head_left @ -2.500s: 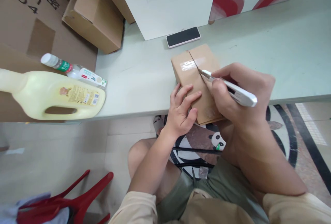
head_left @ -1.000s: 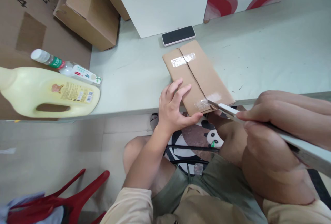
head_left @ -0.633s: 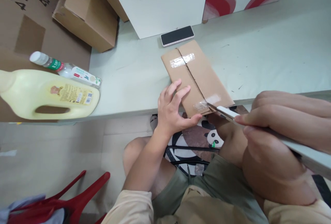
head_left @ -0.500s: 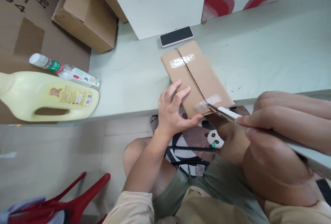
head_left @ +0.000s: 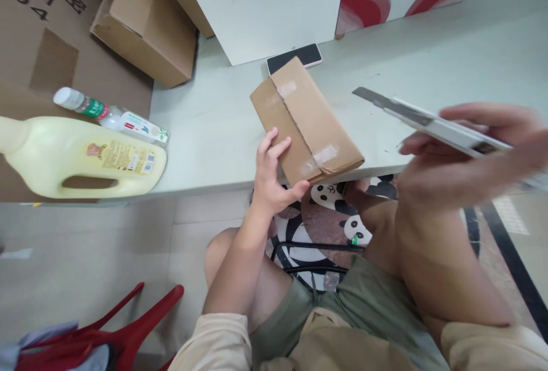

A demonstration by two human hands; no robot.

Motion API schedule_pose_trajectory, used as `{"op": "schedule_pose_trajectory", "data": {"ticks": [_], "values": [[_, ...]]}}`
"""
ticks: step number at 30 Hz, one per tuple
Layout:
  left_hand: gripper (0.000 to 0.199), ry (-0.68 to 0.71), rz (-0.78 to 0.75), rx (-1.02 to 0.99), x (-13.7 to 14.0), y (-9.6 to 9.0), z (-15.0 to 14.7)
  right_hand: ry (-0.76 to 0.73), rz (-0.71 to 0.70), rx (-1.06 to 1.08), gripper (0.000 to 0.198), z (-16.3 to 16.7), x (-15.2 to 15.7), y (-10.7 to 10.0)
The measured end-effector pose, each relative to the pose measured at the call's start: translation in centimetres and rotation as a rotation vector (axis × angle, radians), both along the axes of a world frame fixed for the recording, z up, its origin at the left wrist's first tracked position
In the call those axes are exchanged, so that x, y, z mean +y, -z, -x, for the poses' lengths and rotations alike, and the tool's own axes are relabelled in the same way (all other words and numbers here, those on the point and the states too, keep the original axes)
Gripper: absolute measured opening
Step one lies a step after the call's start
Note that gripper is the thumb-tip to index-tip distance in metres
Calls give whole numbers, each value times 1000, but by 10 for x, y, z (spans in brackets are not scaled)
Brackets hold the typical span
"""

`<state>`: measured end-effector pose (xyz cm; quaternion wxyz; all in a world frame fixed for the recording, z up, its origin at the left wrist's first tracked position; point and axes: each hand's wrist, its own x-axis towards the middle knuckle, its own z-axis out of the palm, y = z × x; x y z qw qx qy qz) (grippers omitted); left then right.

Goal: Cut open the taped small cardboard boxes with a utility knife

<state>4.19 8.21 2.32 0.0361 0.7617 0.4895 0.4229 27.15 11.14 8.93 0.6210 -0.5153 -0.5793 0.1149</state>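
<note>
The curled right hand [head_left: 464,160] gripped a utility knife [head_left: 432,123], its blade [head_left: 377,99] apart from the cardboard box [head_left: 306,128]. The left hand [head_left: 272,180], half open, held that box at the near edge of the table [head_left: 205,151], tape [head_left: 327,153] showing in 2 places.

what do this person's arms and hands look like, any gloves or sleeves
No gloves: the left hand and right hand are bare. Loose, plain beige sleeves end near the elbows, leaving both forearms uncovered. No watch or bracelet shows; the right hand is too blurred for fine detail.
</note>
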Motion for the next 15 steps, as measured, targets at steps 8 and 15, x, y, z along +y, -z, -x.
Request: {"op": "schedule_pose_trajectory", "data": {"ticks": [8, 15], "values": [[97, -3, 29, -78, -7, 10, 32, -186, 215, 111, 38, 10, 20, 58], [82, 65, 33, -111, -9, 5, 38, -362, 412, -5, 46, 16, 21, 69]]}}
